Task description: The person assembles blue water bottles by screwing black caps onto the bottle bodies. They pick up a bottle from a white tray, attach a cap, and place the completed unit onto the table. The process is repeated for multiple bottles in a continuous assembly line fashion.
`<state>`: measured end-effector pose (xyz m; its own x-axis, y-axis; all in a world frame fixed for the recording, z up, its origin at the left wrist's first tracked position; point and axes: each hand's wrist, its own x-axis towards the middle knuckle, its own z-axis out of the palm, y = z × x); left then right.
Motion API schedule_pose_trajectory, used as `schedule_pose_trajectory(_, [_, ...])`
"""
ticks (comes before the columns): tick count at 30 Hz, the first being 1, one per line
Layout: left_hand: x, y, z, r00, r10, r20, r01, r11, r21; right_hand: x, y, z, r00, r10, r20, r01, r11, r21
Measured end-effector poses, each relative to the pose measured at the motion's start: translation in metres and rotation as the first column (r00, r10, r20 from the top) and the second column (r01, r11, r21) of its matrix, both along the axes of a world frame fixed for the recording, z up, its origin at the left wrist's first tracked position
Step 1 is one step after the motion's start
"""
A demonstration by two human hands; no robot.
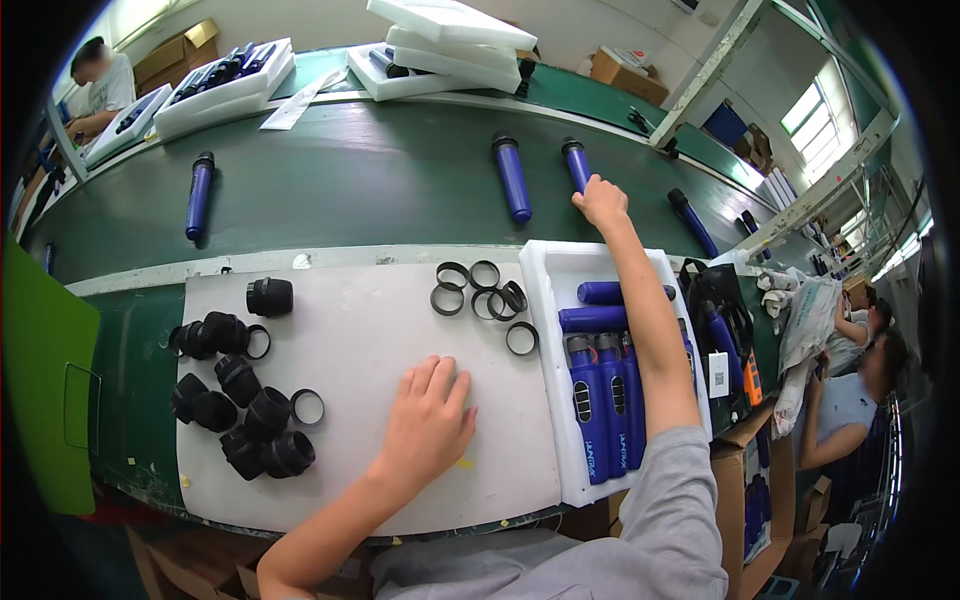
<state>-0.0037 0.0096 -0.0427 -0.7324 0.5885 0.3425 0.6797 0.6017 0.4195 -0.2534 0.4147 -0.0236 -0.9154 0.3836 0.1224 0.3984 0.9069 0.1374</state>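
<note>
My right hand (603, 203) reaches over a white foam tray (536, 370) to the green conveyor belt. Its fingers close around the lower end of a blue microphone body (576, 160) with a black top. Flat on the pale work board (370, 330) lies my left hand (430, 412), holding nothing, fingers stretched out. Beyond it are several loose black rings (447, 298). Several blue microphone bodies (587, 415) fill part of the foam tray, some lying crosswise, partly hidden by my right forearm. A cluster of black ribbed cylindrical parts (268, 412) occupies the board's left side.
More blue microphone bodies (200, 197) lie spaced along the belt (350, 170). White foam trays (440, 70) are stacked at the far side. A green bin (45, 370) stands at left, a cardboard box (735, 490) at right. Other people sit at far left and right.
</note>
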Motion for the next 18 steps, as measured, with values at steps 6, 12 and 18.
schedule_pose_trajectory(6, [-0.002, -0.002, 0.000, 1.000, -0.022, 0.008, 0.022, 1.000, 0.020, 0.052, -0.027, 0.026, 1.000, 0.015, -0.012, -0.017, 0.987, -0.161])
schedule_pose_trajectory(12, [-0.008, -0.002, 0.016, 0.995, -0.034, -0.094, 0.060, 0.958, 0.281, 0.156, -0.036, 0.045, 0.878, 0.374, -0.299, -0.411, 0.909, -0.066])
schedule_pose_trajectory(18, [0.040, -0.075, 0.100, 0.632, 0.282, -0.722, 0.347, 0.730, 0.589, 0.215, -0.040, 0.043, 0.768, 0.511, -0.385, -0.583, 0.807, -0.092])
